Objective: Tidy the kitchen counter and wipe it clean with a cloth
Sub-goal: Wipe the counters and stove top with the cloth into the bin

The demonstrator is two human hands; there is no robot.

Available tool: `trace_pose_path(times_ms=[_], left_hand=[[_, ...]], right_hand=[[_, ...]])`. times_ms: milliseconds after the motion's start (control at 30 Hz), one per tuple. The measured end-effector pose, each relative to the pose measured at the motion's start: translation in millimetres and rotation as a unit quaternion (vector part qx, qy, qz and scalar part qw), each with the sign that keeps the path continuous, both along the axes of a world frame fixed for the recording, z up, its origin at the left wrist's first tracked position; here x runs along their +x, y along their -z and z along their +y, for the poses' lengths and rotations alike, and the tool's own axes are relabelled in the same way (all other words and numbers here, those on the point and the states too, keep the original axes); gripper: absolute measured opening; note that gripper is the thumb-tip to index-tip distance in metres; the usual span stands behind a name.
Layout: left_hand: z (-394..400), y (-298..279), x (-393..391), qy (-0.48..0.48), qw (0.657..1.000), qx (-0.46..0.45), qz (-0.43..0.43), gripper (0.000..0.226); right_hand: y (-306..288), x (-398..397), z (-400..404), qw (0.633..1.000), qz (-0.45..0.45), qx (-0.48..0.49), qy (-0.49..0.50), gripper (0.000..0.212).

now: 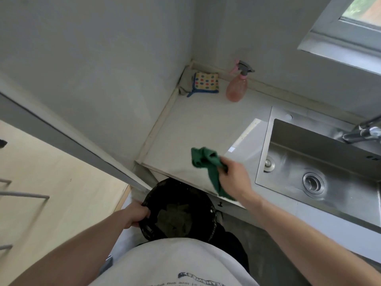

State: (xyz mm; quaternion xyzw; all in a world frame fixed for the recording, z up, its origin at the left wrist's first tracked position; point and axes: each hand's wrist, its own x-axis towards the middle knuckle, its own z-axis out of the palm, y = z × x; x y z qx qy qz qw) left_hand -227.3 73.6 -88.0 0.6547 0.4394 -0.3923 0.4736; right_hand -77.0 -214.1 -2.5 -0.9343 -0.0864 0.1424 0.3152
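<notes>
My right hand (pixel 237 176) grips a crumpled green cloth (pixel 206 162) on the pale kitchen counter (pixel 195 129), close to its front edge. Part of the cloth hangs down past the edge. My left hand (pixel 137 214) holds the rim of a black bin (pixel 177 211) lined with a dark bag, held just below the counter's front edge. In the far corner lie a spotted yellow sponge cloth (pixel 206 82) and a pink spray bottle (pixel 237 86), both standing apart from my hands.
A steel sink (pixel 321 168) with a drain and tap (pixel 362 132) fills the right side. Grey walls close the counter at left and back. A window (pixel 354 23) is at top right. Wooden floor (pixel 51 172) lies at left.
</notes>
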Motion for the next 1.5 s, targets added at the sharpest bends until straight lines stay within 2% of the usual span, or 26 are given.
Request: trace_pose_path(times_ms=[167, 267, 400, 500, 567, 633, 767, 1033, 1133, 1333, 1400, 1500], left_hand=[[-1, 3, 0, -0.011, 1.000, -0.002, 0.005, 0.027], [-1, 5, -1, -0.025, 1.000, 0.000, 0.011, 0.034], [-5, 6, -1, -0.047, 0.999, 0.006, 0.025, 0.033], [-5, 9, -6, -0.068, 0.997, 0.017, 0.035, 0.034], [-7, 11, -10, -0.082, 0.995, 0.027, 0.040, 0.032], [-9, 11, -12, -0.096, 0.994, 0.030, 0.047, 0.028], [-10, 13, -13, -0.118, 0.991, 0.027, 0.053, 0.029], [-10, 14, -10, -0.111, 0.993, 0.025, 0.043, 0.030], [-7, 10, -11, -0.098, 0.994, 0.027, 0.042, 0.030], [-1, 8, -11, -0.074, 0.996, 0.027, 0.043, 0.033], [2, 7, -11, -0.063, 0.997, 0.023, 0.041, 0.034], [3, 3, -10, -0.061, 0.997, 0.010, 0.038, 0.037]], right_hand=[[-7, 87, -10, 0.995, -0.084, -0.029, 0.043, 0.039], [-1, 133, -9, 0.991, -0.098, -0.079, 0.044, 0.048], [18, 181, -1, 0.990, -0.038, -0.137, 0.024, 0.051], [36, 198, 11, 0.984, 0.040, -0.173, -0.011, 0.036], [48, 196, 20, 0.974, 0.048, -0.217, -0.051, 0.039], [55, 186, 27, 0.964, 0.009, -0.254, -0.084, 0.042], [55, 150, 35, 0.953, -0.029, -0.262, -0.151, 0.064], [68, 41, 55, 0.928, 0.009, -0.203, -0.313, 0.051], [63, 5, 57, 0.918, 0.023, -0.178, -0.353, 0.057], [48, -22, 56, 0.910, 0.098, -0.144, -0.375, 0.060], [41, -16, 56, 0.932, 0.090, -0.119, -0.331, 0.058], [27, 16, 57, 0.969, 0.065, -0.069, -0.229, 0.044]])
